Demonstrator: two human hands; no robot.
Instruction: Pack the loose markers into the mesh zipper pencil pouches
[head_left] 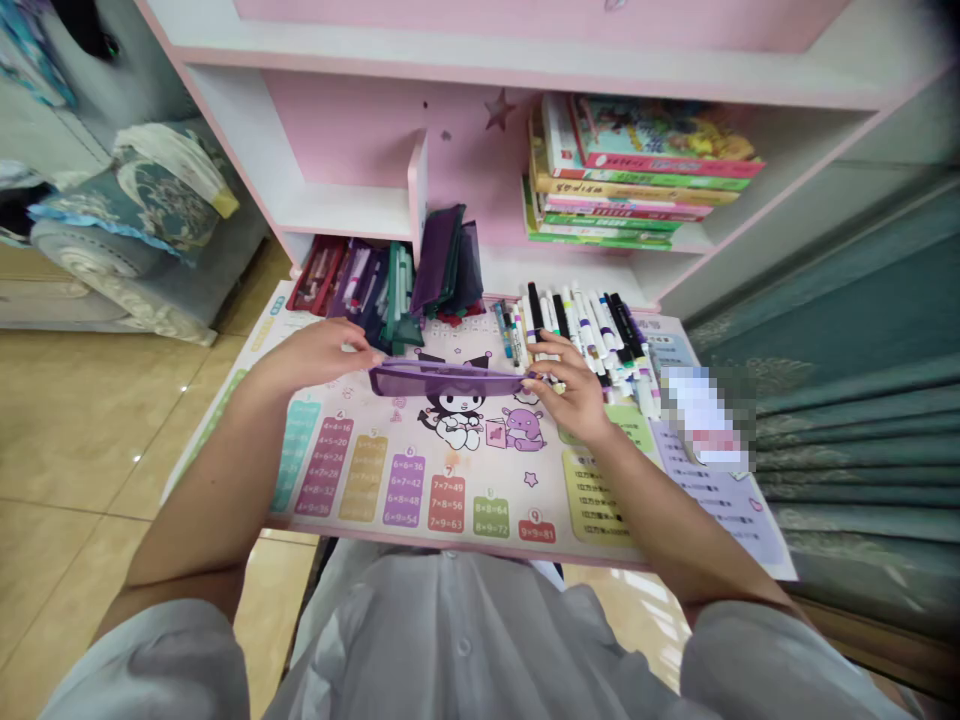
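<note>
A purple mesh pencil pouch (450, 380) is stretched lengthwise between my two hands, just above the desk mat. My left hand (322, 352) pinches its left end with thumb and fingers. At the opposite end, my right hand (566, 385) grips the corner, close to a pile of markers (592, 325) with white and black barrels. Behind the pouch, filled mesh pouches (367, 285) in red, purple and green lean in a row. Flat purple and green pouches (446, 260) stand to their right, beside the shelf divider.
The printed desk mat (517, 515) shows multiplication tables and cartoon figures. A stack of books (615, 205) lies on the shelf at the back right. A blurred-out item (705, 415) rests on the mat's right side, near a teal curtain (862, 370).
</note>
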